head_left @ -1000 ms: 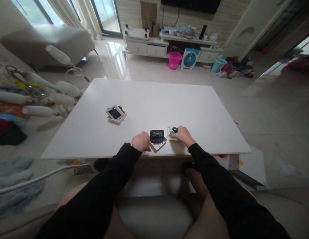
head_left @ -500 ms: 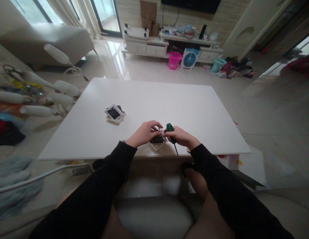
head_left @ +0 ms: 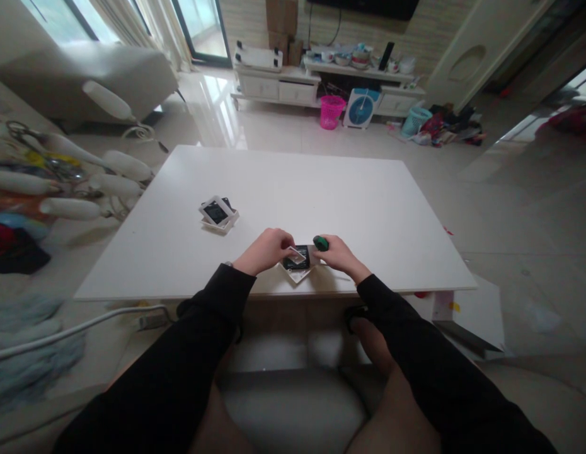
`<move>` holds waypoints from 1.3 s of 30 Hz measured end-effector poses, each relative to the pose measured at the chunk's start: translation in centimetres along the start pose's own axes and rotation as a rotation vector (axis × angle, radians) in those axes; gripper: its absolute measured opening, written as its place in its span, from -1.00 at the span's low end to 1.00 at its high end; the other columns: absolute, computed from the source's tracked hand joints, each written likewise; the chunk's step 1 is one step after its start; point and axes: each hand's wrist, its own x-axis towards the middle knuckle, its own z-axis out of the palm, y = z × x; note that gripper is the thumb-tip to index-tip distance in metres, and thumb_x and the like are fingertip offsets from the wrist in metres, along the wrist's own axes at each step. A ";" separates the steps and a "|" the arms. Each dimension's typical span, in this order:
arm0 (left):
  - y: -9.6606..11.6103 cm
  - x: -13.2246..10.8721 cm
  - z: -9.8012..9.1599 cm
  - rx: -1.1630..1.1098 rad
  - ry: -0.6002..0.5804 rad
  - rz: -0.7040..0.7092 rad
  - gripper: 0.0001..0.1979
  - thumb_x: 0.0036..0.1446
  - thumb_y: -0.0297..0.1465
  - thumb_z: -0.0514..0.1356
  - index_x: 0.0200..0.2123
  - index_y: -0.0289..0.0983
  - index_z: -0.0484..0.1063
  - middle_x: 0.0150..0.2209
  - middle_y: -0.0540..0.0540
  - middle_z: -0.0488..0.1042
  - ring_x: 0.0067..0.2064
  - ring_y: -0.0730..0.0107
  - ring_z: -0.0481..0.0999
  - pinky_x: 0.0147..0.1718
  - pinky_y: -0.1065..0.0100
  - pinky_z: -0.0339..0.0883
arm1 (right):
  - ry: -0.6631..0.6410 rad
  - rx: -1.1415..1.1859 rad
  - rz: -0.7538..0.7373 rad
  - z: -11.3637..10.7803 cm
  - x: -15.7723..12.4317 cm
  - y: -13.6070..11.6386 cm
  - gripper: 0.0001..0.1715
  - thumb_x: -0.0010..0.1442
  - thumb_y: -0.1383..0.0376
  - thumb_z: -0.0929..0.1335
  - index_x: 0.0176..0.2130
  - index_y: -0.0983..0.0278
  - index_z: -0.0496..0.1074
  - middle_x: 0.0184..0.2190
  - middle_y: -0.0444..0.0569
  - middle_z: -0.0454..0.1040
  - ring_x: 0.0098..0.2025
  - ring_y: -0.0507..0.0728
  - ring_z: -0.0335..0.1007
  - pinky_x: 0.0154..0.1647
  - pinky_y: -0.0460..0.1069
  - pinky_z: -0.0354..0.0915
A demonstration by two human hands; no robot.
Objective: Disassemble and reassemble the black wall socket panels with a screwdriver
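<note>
Two hands meet at the near edge of the white table, both arms in black sleeves reaching forward from the lap. Left hand is curled, fingertips pinching a small white flat piece over the black switch module; grip is narrow, closed on that piece. Right hand is fisted around a green-handled screwdriver, handle end sticking up out of the fist, just right of the module; the shaft and tip are hidden by the hand. The module sits on a white square backplate lying flat on the table, right between the two hands and touching the left fingertips. Whether the screwdriver touches the module cannot be told.

Second switch assembly, white frame with a dark inset, lies farther up the table to the left of the module, well apart from both hands.

Beyond the far edge of the table: a pink basket on the floor, a small blue-and-white fan just beside it, a low white TV cabinet behind both. Left of the table, a rack with white padded prongs.
</note>
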 end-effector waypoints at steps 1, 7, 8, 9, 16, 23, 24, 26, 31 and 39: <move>0.0 0.0 0.1 0.013 -0.013 0.005 -0.91 0.12 -0.41 0.37 -0.34 -0.32 0.67 -0.39 -0.12 0.62 -0.35 0.35 0.52 -0.29 0.34 0.30 | -0.010 -0.013 -0.016 0.1 0.0 0.0 -0.88 -0.07 0.28 0.39 -0.47 0.23 0.34 -0.51 -0.22 0.34 -0.39 0.04 0.18 -0.34 -0.04 0.08; -0.3 0.0 0.4 0.091 -0.047 0.022 -0.90 0.12 -0.44 0.33 -0.30 -0.30 0.67 -0.36 -0.13 0.63 -0.32 0.33 0.52 -0.29 0.34 0.30 | -0.079 -0.036 -0.051 0.1 0.0 -0.5 -0.94 -0.05 0.29 0.34 -0.49 0.23 0.34 -0.53 -0.22 0.32 -0.40 0.05 0.20 -0.34 -0.05 0.07; -0.3 0.0 0.3 0.097 -0.049 0.021 -0.90 0.12 -0.44 0.33 -0.30 -0.30 0.67 -0.35 -0.13 0.63 -0.32 0.33 0.52 -0.28 0.34 0.30 | -0.099 -0.043 -0.058 0.1 0.0 -0.5 -0.95 -0.04 0.29 0.33 -0.49 0.23 0.34 -0.53 -0.22 0.33 -0.40 0.05 0.20 -0.34 -0.05 0.07; -0.3 -0.1 0.3 0.102 -0.052 0.022 -0.89 0.12 -0.45 0.32 -0.29 -0.31 0.67 -0.35 -0.14 0.63 -0.32 0.32 0.52 -0.28 0.34 0.30 | -0.121 -0.052 -0.067 0.0 -0.1 -0.6 -0.95 -0.03 0.30 0.33 -0.49 0.23 0.35 -0.54 -0.22 0.33 -0.40 0.05 0.21 -0.34 -0.06 0.08; -0.2 -0.4 0.3 0.146 -0.083 0.032 -0.82 0.12 -0.54 0.23 -0.28 -0.33 0.66 -0.35 -0.14 0.63 -0.33 0.34 0.52 -0.29 0.36 0.29 | -0.155 -0.169 -0.062 0.3 -0.5 -0.9 -0.96 -0.04 0.40 0.37 -0.47 0.26 0.42 -0.48 -0.17 0.46 -0.36 0.05 0.29 -0.32 -0.07 0.10; 0.6 -0.5 1.9 0.192 -0.106 0.041 -0.84 0.10 -0.53 0.22 -0.34 -0.29 0.62 -0.36 -0.14 0.63 -0.34 0.31 0.53 -0.33 0.34 0.24 | -0.197 -0.237 -0.076 1.1 -0.3 -0.3 -0.93 -0.01 0.42 0.42 -0.48 0.27 0.47 -0.47 -0.11 0.52 -0.33 0.09 0.37 -0.30 -0.07 0.14; 0.8 -0.5 2.1 0.208 -0.106 0.035 -0.85 0.12 -0.52 0.22 -0.33 -0.28 0.62 -0.35 -0.15 0.63 -0.33 0.29 0.54 -0.33 0.33 0.24 | -0.186 -0.263 -0.077 1.1 -0.4 -0.3 -0.93 -0.01 0.43 0.41 -0.47 0.27 0.48 -0.45 -0.09 0.54 -0.32 0.10 0.37 -0.30 -0.07 0.14; 1.1 -0.5 2.6 0.237 -0.105 0.025 -0.85 0.14 -0.49 0.21 -0.32 -0.27 0.61 -0.34 -0.16 0.63 -0.30 0.25 0.56 -0.31 0.31 0.25 | -0.152 -0.308 -0.074 1.0 -0.4 -0.4 -0.92 0.00 0.44 0.41 -0.44 0.27 0.49 -0.39 -0.05 0.57 -0.31 0.11 0.38 -0.30 -0.07 0.15; 1.5 -0.5 3.5 0.269 -0.109 0.021 -0.86 0.15 -0.51 0.22 -0.33 -0.25 0.60 -0.31 -0.18 0.64 -0.23 0.17 0.60 -0.25 0.29 0.31 | -0.065 -0.351 -0.045 0.1 -0.6 -1.1 -0.91 0.06 0.41 0.38 -0.37 0.25 0.49 -0.34 -0.02 0.58 -0.28 0.13 0.39 -0.28 -0.06 0.14; 1.3 -0.6 5.1 0.270 -0.094 0.080 -0.83 0.24 -0.49 0.16 -0.16 -0.23 0.53 -0.18 -0.17 0.62 -0.16 0.17 0.58 -0.23 0.28 0.31 | 0.032 -0.387 0.011 -2.5 -0.3 -1.2 -0.89 0.11 0.38 0.38 -0.32 0.25 0.53 -0.32 -0.01 0.60 -0.27 0.13 0.41 -0.27 -0.04 0.15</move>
